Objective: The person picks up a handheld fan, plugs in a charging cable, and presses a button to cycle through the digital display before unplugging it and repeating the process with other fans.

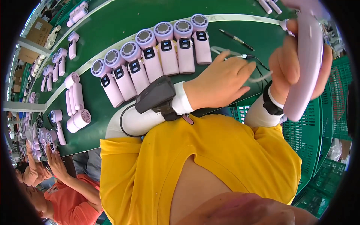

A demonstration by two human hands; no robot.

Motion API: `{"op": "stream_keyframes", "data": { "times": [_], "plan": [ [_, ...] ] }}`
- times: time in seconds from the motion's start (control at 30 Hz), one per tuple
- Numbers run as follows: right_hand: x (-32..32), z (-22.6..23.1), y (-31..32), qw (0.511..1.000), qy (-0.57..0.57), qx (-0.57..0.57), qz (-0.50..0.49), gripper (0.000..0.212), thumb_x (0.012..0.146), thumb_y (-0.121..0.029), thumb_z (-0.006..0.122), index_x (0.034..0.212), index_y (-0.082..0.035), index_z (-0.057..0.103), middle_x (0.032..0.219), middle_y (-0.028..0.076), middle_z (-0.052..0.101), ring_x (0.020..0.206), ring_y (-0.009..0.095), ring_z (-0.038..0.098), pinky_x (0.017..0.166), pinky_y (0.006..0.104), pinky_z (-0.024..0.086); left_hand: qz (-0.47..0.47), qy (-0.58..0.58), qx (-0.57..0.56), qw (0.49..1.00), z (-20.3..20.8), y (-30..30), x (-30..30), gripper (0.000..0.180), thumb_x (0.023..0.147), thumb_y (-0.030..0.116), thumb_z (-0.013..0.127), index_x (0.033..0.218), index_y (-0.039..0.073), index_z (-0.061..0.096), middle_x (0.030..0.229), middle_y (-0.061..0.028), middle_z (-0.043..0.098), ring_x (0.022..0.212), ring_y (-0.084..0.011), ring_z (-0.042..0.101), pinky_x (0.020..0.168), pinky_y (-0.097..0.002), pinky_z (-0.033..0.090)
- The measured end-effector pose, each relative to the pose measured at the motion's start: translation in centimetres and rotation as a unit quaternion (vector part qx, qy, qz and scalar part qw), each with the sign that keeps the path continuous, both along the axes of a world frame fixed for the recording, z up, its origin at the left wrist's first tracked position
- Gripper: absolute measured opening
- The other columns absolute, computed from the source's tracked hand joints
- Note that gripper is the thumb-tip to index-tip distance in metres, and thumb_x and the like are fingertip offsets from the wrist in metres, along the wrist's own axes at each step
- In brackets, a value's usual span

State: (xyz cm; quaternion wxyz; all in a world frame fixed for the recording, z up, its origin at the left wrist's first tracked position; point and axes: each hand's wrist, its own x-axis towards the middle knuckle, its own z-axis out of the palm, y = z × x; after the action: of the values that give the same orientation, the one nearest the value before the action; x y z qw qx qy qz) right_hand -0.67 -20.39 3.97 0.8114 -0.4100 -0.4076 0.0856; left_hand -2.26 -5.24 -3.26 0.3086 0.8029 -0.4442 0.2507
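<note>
Item: one pink held fan (304, 71), raised above the worktop (90, 122) beyond its right end, upper part cut off by the picture's edge.

Hazards, judged: a drop, should the fingers slip on the smooth, rounded casing; the green crates (300, 148) by the right end look a likely landing place. A snag, should a finger catch the pale cord (258, 80) or black cable (258, 60). A toppled row, should the left forearm or its black wrist device (156, 93) brush the seven row fans (153, 69), closely set along the far edge.

Position: held fan in the right hand (287, 67), to the right of the left hand (221, 82) and well apart from it.

Hands: apart. Right, fingers wrapped round the casing. Left, over the worktop, fingers bent and thumb spread, just beside the white plug (245, 56); whether it grips the cord, cannot tell.

Also present: pen (237, 39), near the far edge, right of the row.
</note>
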Motion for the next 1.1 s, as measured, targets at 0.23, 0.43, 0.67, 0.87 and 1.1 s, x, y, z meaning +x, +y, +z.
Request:
{"op": "stream_keyframes", "data": {
  "times": [0.23,0.43,0.67,0.87,1.1],
  "plan": [
    [-2.2,0.8,-4.0,0.999,-0.012,0.0,-0.035,0.047,0.089,-0.034,0.033,0.107,0.008,0.043,0.072,0.012,0.056,0.045,0.009,0.043,0.037,0.0182,0.03,-0.16,0.342,-0.002,0.926,-1.8,3.6,-2.7,0.012,0.076,0.011,0.052,0.085,0.002,0.052,0.076,-0.0089,0.053,0.071,-0.0231,0.052,0.062,-0.0325,0.043],
    [1.6,-3.0,-4.0,0.944,0.106,-0.08,-0.303,0.037,0.087,-0.031,0.043,0.102,0.002,0.05,0.078,0.015,0.061,0.054,0.01,0.054,0.041,0.0189,0.037,-0.075,0.332,0.04,0.939,-4.8,5.9,-3.6,0.009,0.077,0.01,0.051,0.081,0.002,0.054,0.076,-0.0104,0.053,0.071,-0.0253,0.052,0.064,-0.032,0.043],
    [8.7,-11.5,0.2,0.868,0.275,-0.309,-0.274,0.037,0.08,-0.031,0.057,0.098,0.0,0.053,0.078,0.008,0.059,0.061,0.011,0.055,0.049,0.0225,0.041,0.137,0.185,-0.05,0.972,-4.3,9.0,-5.1,0.01,0.072,0.002,0.053,0.082,0.0,0.053,0.08,-0.0125,0.055,0.073,-0.0278,0.052,0.065,-0.032,0.043],
    [11.1,-14.3,1.1,0.864,0.263,-0.339,-0.262,0.036,0.079,-0.03,0.057,0.097,0.0,0.052,0.08,0.006,0.058,0.068,0.012,0.056,0.056,0.0228,0.042,0.539,-0.035,-0.06,0.839,-7.3,15.9,-7.6,0.019,0.07,0.002,0.054,0.088,-0.004,0.051,0.078,-0.0169,0.052,0.07,-0.0332,0.05,0.064,-0.0364,0.043],
    [10.5,-15.1,1.6,0.706,-0.016,-0.548,-0.448,0.036,0.081,-0.033,0.053,0.098,-0.001,0.055,0.075,0.003,0.054,0.066,0.009,0.049,0.057,0.0221,0.039,0.596,0.208,-0.131,0.765,-7.1,19.2,-7.9,0.025,0.077,0.014,0.055,0.092,-0.006,0.05,0.076,-0.0116,0.052,0.07,-0.0193,0.051,0.065,-0.0285,0.042]
  ]
}}
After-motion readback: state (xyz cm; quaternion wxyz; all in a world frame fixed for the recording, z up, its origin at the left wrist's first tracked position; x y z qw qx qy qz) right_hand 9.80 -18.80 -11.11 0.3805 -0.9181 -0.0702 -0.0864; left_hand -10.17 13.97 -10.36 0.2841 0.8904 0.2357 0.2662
